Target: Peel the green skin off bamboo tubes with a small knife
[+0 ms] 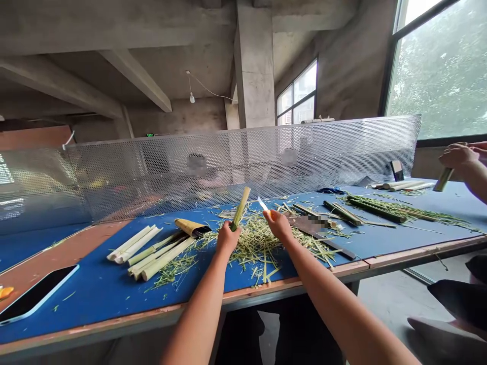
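My left hand (pixel 228 239) is shut around the lower end of a green bamboo stalk (pixel 240 209), which stands tilted upward. My right hand (pixel 278 226) grips a small pale-bladed knife (pixel 262 204), its tip close to the stalk but apart from it. Beneath both hands lies a heap of green bamboo shavings (pixel 254 244). To the left lie several peeled pale stalks (pixel 152 256) and a folded tan husk (pixel 192 227). To the right, a broad cleaver (pixel 315 228) rests on the blue work mat (pixel 243 281), and several green stalks (pixel 376 210) lie beyond it.
A perforated metal screen (pixel 243 167) runs along the table's far edge. A co-worker's hand (pixel 457 156) holds a stalk at the far right, near several pale strips (pixel 403 185). A phone (pixel 34 294) lies at the near left corner.
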Demonstrator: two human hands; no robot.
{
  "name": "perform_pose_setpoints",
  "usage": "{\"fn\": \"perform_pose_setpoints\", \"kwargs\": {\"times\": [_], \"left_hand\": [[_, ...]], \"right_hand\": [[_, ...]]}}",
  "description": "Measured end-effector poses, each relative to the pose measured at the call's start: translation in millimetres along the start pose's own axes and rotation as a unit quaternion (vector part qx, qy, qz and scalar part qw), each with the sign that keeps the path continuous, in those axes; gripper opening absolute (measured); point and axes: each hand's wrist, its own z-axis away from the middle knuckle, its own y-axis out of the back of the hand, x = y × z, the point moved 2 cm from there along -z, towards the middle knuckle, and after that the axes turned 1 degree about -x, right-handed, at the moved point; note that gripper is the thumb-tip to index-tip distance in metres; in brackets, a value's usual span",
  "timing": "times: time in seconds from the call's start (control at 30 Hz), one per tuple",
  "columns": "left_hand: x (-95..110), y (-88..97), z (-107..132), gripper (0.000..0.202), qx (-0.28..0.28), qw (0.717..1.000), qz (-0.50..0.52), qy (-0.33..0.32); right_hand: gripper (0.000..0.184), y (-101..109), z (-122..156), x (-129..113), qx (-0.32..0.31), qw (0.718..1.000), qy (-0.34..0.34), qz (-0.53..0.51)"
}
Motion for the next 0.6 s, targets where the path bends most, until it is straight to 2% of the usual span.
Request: {"fn": "perform_pose_setpoints", "kwargs": {"times": [0.13,0.23,0.33,0.47,0.6], "left_hand": [[-3,-10.0,-2,0.030,-0.054,0.994,0.097,-0.022],[-4,-16.1,-2,0.034,-0.086,0.986,0.145,-0.020],[-3,-19.4,-2,0.033,-0.091,0.982,0.162,-0.026],[-2,-19.5,-1,0.034,-0.095,0.976,0.192,-0.037],[-2,-17.3,0,0.035,-0.076,0.979,0.183,-0.046]], "right_hand": [[0.050,-8,9,-16,-0.100,0.990,0.088,-0.049],[0.050,-10,13,-20,-0.150,0.980,0.116,-0.061],[0.049,-12,15,-22,-0.193,0.971,0.141,-0.027],[0.050,-12,16,-23,-0.198,0.966,0.163,0.038],[0.049,-12,18,-28,-0.189,0.958,0.176,0.122]]}}
